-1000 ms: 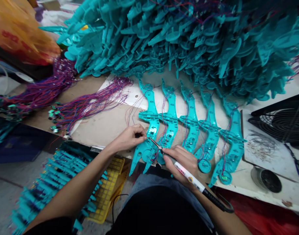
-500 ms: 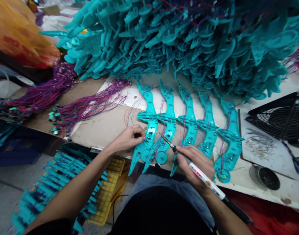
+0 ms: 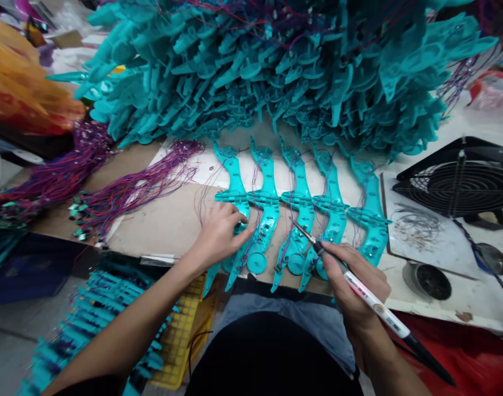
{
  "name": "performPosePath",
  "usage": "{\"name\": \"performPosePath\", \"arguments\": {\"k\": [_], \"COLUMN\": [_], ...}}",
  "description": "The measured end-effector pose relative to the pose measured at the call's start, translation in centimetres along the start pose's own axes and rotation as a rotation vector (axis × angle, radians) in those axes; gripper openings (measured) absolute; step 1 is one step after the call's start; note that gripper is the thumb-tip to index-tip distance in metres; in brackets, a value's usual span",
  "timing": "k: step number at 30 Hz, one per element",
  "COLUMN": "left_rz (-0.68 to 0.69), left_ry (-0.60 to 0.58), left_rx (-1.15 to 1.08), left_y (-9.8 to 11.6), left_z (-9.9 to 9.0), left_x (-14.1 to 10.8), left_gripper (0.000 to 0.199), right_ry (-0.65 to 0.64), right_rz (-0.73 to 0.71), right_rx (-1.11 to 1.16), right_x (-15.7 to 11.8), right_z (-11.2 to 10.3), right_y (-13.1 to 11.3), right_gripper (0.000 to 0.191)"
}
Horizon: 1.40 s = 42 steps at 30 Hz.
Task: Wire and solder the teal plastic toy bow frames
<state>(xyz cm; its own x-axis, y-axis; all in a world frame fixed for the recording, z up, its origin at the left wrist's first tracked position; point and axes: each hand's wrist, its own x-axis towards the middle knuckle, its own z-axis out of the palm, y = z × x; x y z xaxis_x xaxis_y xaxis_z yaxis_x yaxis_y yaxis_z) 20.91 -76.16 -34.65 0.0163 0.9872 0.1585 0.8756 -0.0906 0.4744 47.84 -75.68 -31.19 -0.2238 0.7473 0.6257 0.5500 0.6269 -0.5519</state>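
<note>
My right hand grips a soldering iron with a white handle, its tip pointing up and left over the row of teal plastic shells. That tip is close to the third shell from the left; contact cannot be made out. My left hand reaches over the leftmost teal shell, thumb and forefinger apart. The hand partly covers that shell's lower half. Thin red and blue wires run along the shells, which lie side by side with their middles overlapping.
A large heap of teal shells fills the table's back. Wire bundles lie left. At right are a black fan, a stained board and a round tin. More shells and a yellow crate stand below the table's edge.
The view has shifted right. My left hand's pinched fingers have spread and moved farther over the leftmost shell. My right hand has carried the soldering iron's tip rightward, away from the first two shells.
</note>
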Motion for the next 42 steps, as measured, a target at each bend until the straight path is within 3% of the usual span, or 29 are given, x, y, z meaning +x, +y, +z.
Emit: {"name": "performPosePath", "arguments": {"k": [4, 11, 15, 21, 31, 42], "left_rz": [-0.036, -0.089, -0.038, -0.109, -0.104, -0.091], "left_ry": [-0.057, 0.136, -0.003, -0.209, -0.207, -0.204], "left_rx": [0.121, -0.053, -0.225, -0.279, -0.208, -0.203], "left_y": [1.6, 1.5, 2.4, 2.6, 2.6, 2.5], "left_z": [1.2, 1.4, 1.8, 1.3, 1.4, 1.4], "left_x": [0.9, -0.3, 0.0, 0.5, 0.4, 0.5], "left_gripper": [0.023, 0.016, 0.016, 0.014, 0.011, 0.010], "right_ry": [-0.032, -0.098, -0.169, -0.233, -0.276, -0.290], "right_rz": [0.005, 0.009, -0.001, -0.014, -0.025, -0.136], "right_rx": [0.061, 0.160, 0.205, 0.268, 0.281, 0.252], "right_x": [0.4, 0.4, 0.1, -0.4, -0.2, -0.3], "right_z": [0.3, 1.0, 1.3, 1.6, 2.3, 3.0], "right_y": [-0.2, 0.2, 0.3, 0.1, -0.2, 0.2], "right_gripper": [0.018, 0.019, 0.023, 0.024, 0.020, 0.019]}}
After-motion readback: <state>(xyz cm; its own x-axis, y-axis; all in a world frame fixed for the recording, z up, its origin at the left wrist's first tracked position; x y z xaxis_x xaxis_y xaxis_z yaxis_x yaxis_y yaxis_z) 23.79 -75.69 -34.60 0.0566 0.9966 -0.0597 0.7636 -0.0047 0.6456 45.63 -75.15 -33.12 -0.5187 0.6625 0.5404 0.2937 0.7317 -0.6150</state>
